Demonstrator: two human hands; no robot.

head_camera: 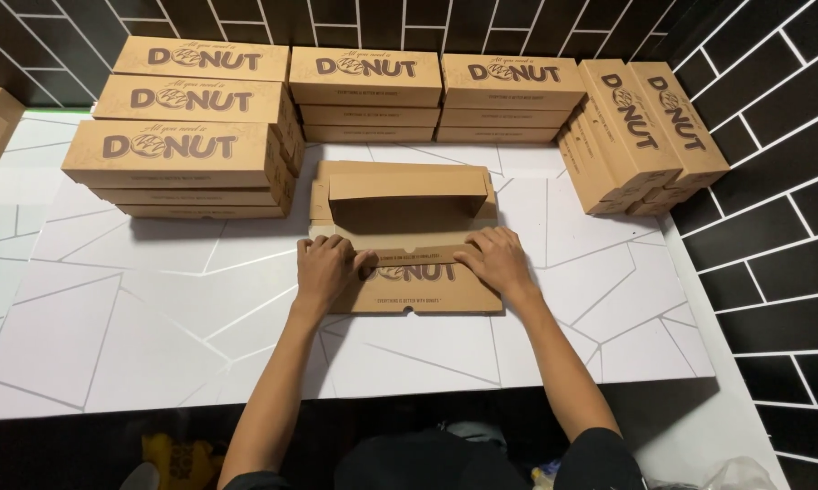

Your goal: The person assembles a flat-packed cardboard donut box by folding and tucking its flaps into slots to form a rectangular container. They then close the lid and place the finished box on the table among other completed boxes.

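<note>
Where black tiles [772,136] wall it, white table [109,308] bears boxes [191,145].

Both bare forearms reach up from the lower middle of the frame, converging slightly. The left hand [325,265] and right hand [494,259] lie palm-down at centre frame, fingers curled and pressing downward, well apart.

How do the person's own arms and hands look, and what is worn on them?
Both forearms are bare from the wrist up to near the elbow or beyond. The left hand and the right hand wear no gloves, and no rings, watch or bracelet can be seen. Dark short sleeves show at the bottom edge of the picture, above the elbows. There are no visible markings on the arms.
</note>
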